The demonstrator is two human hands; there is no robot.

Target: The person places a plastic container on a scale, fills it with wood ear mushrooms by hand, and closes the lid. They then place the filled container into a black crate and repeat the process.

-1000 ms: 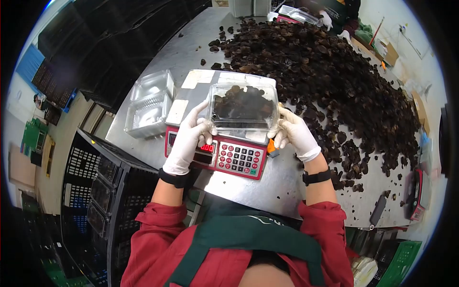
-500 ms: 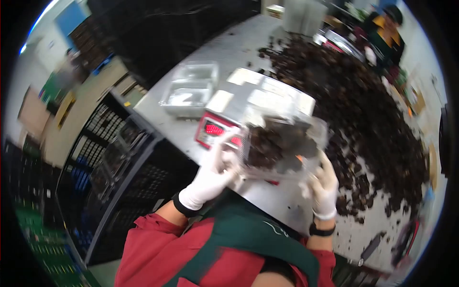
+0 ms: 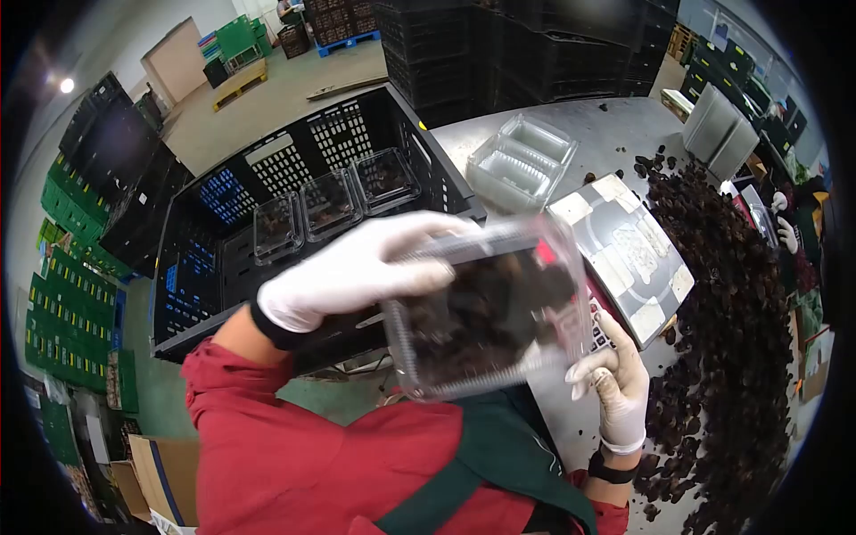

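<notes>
A clear plastic container, closed with a lid and filled with dark brown, mushroom-like pieces, is held up tilted in front of me. My left hand, white-gloved, grips its upper left side, thumb across the top. By the container's lower right corner is my right hand, also gloved, with its fingers curled in and seemingly nothing in them. The scale, with a taped metal plate, stands behind the container, which partly hides its red front and keypad.
To the left is a black crate with three filled containers inside. Stacked clear trays sit beside the scale. Dark pieces are heaped along the table's right side. Black crates rise behind; a co-worker's gloved hands show at far right.
My view has swung left toward the black crate. The container has moved off the scale's front, now with its lid closed. My left hand shifted onto its top; my right fingers have curled.
</notes>
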